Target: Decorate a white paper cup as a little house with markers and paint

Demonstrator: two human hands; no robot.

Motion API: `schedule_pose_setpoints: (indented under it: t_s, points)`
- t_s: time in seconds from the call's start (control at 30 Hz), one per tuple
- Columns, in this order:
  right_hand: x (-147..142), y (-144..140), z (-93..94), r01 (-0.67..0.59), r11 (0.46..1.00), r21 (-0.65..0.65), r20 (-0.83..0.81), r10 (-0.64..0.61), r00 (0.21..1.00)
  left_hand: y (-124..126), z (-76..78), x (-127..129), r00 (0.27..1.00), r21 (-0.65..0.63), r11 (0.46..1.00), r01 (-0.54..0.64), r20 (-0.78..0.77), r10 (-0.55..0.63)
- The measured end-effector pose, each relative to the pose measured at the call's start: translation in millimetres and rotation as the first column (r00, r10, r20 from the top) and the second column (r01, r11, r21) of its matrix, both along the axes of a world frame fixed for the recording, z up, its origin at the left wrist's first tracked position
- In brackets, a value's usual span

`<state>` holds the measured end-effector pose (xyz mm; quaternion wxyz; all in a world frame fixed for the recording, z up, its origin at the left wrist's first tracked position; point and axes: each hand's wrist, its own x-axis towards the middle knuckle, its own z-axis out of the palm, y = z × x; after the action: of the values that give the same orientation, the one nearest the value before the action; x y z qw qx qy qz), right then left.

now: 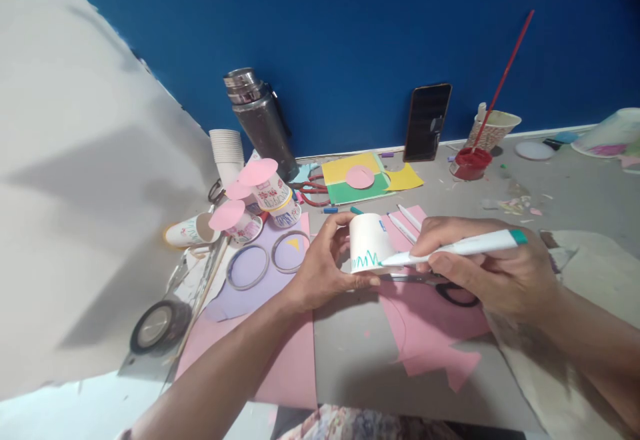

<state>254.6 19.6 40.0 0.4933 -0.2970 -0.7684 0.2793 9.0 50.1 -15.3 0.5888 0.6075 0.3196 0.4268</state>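
My left hand (323,263) grips a small white paper cup (367,240), turned upside down over pink paper (430,330). A green zigzag line runs along the cup's lower edge. My right hand (487,267) holds a white marker with a teal end (465,248), its tip touching the cup at the zigzag. Black-handled scissors (453,292) lie on the pink paper under my right hand.
Decorated cups with pink paper circles (255,200), tape rings (247,267), a tape roll (157,325), a metal flask (263,120), a phone (427,122) leaning on the blue wall, yellow and green paper (370,177), a red paint pot (471,163) and a brush in a cup (493,127) surround the work spot.
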Motion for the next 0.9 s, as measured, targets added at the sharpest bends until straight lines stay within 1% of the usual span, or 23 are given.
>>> schedule_pose_setpoints:
  t_s: [0.13,0.27,0.37,0.4,0.5,0.6,0.7,0.73,0.8,0.83,0.9]
  points:
    - [2.1,1.4,-2.5,0.039,0.999,-0.028,-0.012,-0.039,0.999,-0.8,-0.3,2.4,0.999,-0.031,1.000,-0.001,0.040,0.003]
    - [5.2,3.3,-4.1,-0.021,0.997,-0.078,-0.011,0.020,1.000,-2.7,0.9,4.8,0.998,-0.052,0.998,-0.023,0.051,0.026]
    - [8.0,4.2,-3.7,0.059,0.995,-0.081,-0.040,-0.063,0.997,-4.3,2.4,5.5,0.998,-0.085,0.996,-0.032,0.059,0.037]
    - [8.9,4.4,-3.6,0.060,0.994,-0.087,-0.043,-0.064,0.997,-4.7,2.9,5.7,0.997,-0.088,0.995,-0.036,0.062,0.042]
    - [10.5,4.8,-3.2,0.030,0.994,-0.106,-0.044,-0.035,0.998,-4.9,3.9,6.1,0.997,-0.076,0.996,-0.052,0.054,0.056]
    - [10.5,4.9,-2.3,0.076,0.992,-0.102,-0.056,-0.082,0.995,-4.5,4.4,6.9,0.997,-0.050,0.997,-0.061,0.046,0.063]
    - [9.4,5.2,-0.8,0.013,0.992,-0.122,-0.070,-0.022,0.997,-4.8,5.7,7.8,0.995,-0.031,0.998,-0.060,0.074,0.062]
    - [9.1,5.4,-0.4,0.024,0.993,-0.118,-0.076,-0.033,0.997,-5.1,6.5,8.0,0.995,-0.033,0.998,-0.059,0.085,0.061]
    - [8.5,5.6,0.4,0.098,0.990,-0.106,-0.080,-0.107,0.991,-5.8,8.3,8.3,0.993,-0.046,0.997,-0.059,0.104,0.063]
    - [8.4,5.7,0.7,0.115,0.987,-0.111,-0.078,-0.124,0.989,-6.1,9.3,8.4,0.992,-0.053,0.997,-0.063,0.109,0.069]
    - [8.3,5.8,1.4,0.075,0.988,-0.132,-0.085,-0.086,0.993,-6.4,10.8,8.6,0.991,-0.065,0.995,-0.077,0.104,0.083]
